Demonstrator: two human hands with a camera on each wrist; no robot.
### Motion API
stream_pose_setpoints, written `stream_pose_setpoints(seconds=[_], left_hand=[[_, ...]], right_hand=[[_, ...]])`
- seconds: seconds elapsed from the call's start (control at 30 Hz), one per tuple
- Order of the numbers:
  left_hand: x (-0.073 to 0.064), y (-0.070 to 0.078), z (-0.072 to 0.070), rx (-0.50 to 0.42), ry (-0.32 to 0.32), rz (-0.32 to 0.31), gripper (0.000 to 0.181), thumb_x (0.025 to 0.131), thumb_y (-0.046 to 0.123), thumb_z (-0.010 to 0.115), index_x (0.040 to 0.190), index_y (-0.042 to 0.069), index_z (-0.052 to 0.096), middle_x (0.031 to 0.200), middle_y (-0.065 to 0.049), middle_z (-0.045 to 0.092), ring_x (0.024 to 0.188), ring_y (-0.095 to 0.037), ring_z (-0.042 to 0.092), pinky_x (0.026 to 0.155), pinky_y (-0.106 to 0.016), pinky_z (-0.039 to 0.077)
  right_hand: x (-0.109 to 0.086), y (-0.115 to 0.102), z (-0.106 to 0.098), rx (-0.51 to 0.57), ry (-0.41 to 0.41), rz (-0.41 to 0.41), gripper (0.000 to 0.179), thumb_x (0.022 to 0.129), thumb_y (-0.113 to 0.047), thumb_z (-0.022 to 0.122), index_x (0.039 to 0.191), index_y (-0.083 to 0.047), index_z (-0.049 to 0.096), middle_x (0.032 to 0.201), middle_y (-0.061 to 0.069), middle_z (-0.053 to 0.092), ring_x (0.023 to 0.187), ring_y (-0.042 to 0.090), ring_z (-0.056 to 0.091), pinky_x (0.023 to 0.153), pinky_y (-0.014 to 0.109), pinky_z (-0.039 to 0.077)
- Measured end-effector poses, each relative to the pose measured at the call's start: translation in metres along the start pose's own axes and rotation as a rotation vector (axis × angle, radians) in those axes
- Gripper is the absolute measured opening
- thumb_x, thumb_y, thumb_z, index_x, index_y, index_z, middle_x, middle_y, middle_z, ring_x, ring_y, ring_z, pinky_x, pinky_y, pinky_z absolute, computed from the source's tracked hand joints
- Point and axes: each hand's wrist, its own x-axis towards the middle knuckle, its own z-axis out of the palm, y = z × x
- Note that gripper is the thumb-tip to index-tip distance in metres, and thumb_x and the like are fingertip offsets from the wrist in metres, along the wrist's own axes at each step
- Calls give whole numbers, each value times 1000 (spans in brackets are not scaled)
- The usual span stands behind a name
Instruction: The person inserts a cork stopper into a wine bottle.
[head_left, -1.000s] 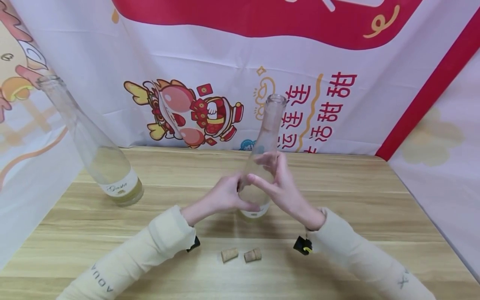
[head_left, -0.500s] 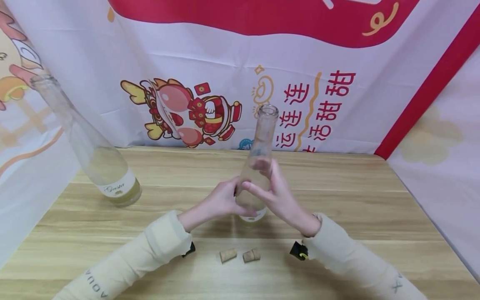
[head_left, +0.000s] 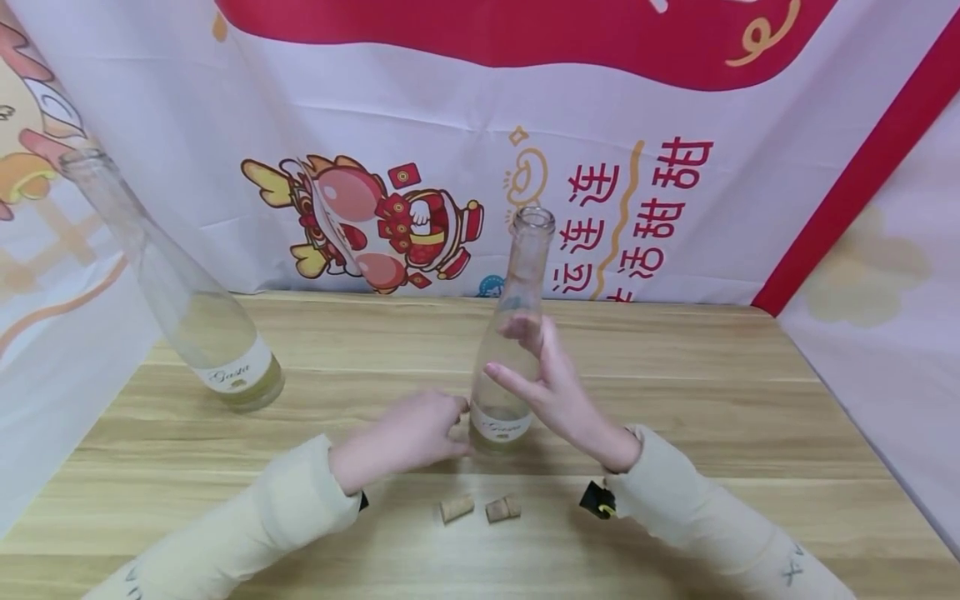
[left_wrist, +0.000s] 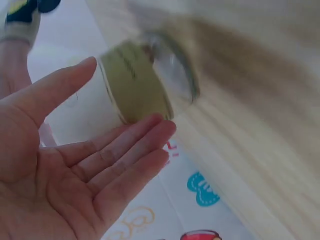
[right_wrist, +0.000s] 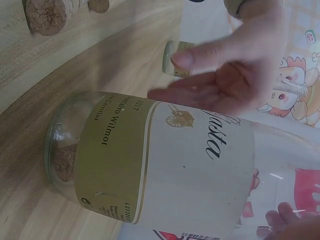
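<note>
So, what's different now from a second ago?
The left hand has let go of the nearer bottle and pulled back, leftward and toward the person. That bottle shifted slightly toward the person. The right hand still holds it; the other bottle and the two corks stayed put.

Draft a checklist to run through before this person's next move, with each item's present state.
1. Right hand steadying the held bottle: ok, it grips the body.
2. Bottle mouth unstoppered: ok, nothing sits in it.
3. Left hand free of the bottle: cannot tell; it is open close beside the base, contact unclear.
4. Bottle free of cork inside: cannot tell; a brown shape shows through the base.
5. Left cork and right cork out of both hands: ok, lying on the table.
6. Other bottle apart from both hands: ok.
</note>
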Motion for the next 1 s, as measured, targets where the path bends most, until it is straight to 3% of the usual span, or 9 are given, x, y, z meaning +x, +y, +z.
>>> stream_pose_setpoints(seconds=[0.17, 0.3, 0.6, 0.83, 1.0], left_hand=[[-18, 3, 15, 23, -25, 96, 25, 75, 27, 72, 86, 5, 66, 69, 3, 61, 54, -4, 49, 51, -18, 43], [-27, 7, 25, 39, -18, 156, 22, 74, 25, 72, 78, 5, 65, 66, 3, 59, 53, -2, 43, 50, -15, 40], [-35, 9, 39, 152, -7, 151, 30, 58, 23, 81, 67, 13, 55, 60, 10, 43, 51, -4, 37, 45, -17, 34], [-34, 8, 45, 161, 34, 184, 22, 62, 12, 74, 62, 15, 53, 57, 10, 45, 50, -3, 39, 46, -18, 35], [-33, 5, 43, 83, 42, 165, 15, 66, 9, 73, 71, 11, 58, 66, 5, 53, 55, -3, 45, 48, -15, 40]], right_hand=[[0, -1, 0, 5, -9, 14, 53, 81, -2, 66, 123, 1, 34, 123, 17, 49, 120, 28, 45, 104, 41, 32], [0, -2, -1, 2, -12, 22, 53, 81, -3, 65, 123, 0, 33, 123, 17, 48, 120, 28, 45, 104, 41, 31], [-1, -2, -1, -9, -8, 24, 53, 82, -6, 66, 124, -1, 34, 123, 16, 49, 119, 28, 45, 104, 42, 31], [-1, -2, -1, -13, -5, 16, 53, 82, -5, 66, 124, 0, 34, 122, 16, 49, 119, 28, 45, 104, 42, 32], [-1, -2, -1, -10, 0, 8, 53, 81, -4, 66, 123, 2, 34, 122, 17, 49, 119, 30, 45, 104, 42, 32]])
